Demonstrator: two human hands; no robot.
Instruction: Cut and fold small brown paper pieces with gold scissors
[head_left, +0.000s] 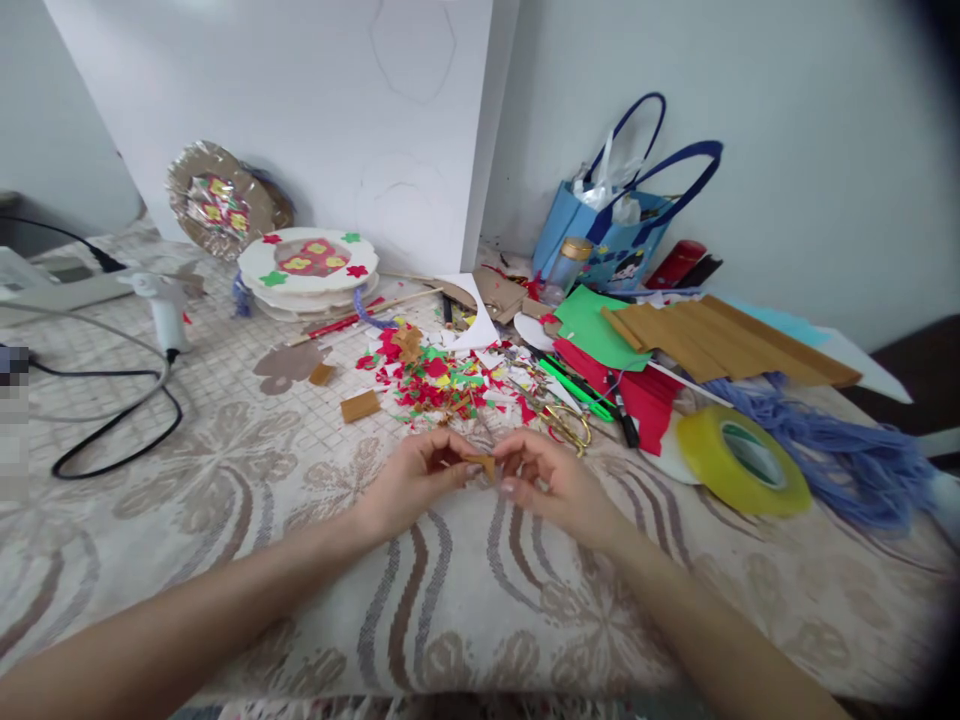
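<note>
My left hand (pixel 411 478) and my right hand (pixel 551 483) meet low over the patterned tablecloth (pixel 450 590). Both pinch a small brown cardboard piece (pixel 481 463) between thumb and fingertips. Just beyond the fingers lies a heap of red, green, yellow and white paper scraps (pixel 442 380). Gold-handled scissors (pixel 568 424) lie right behind my right hand.
A yellow tape roll (pixel 739 460), blue yarn (pixel 840 440), brown corrugated card (pixel 720 340), green and red paper and pens lie at right. Decorated paper plates (pixel 309 265), a glue gun (pixel 161 300) with a black cable and a blue bag (pixel 615 230) stand further back.
</note>
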